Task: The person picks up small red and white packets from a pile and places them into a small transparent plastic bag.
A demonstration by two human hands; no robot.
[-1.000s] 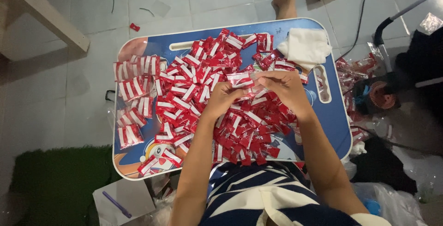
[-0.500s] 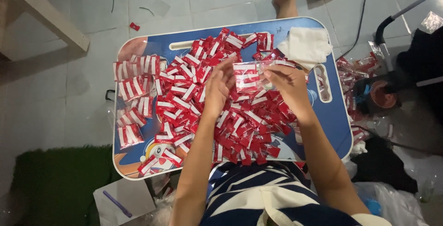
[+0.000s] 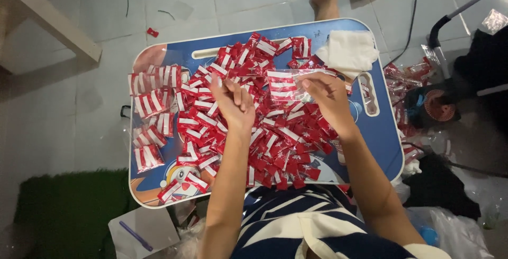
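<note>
Sachet heap [image 3: 248, 126] crowds tray [image 3: 381, 148]; cloth [image 3: 348, 52] blocks far corner; right edge bare.

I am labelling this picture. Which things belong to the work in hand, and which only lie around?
In use: red-and-white sachets, stack held by right hand, left hand, blue tray table.
Lying about: white cloth, green mat, small fan, paper with pen.

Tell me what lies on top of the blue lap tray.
A heap of red-and-white sachets covers most of the blue lap tray, with a white cloth at its far right corner. The tray's cartoon print is mostly hidden beneath them.
</note>
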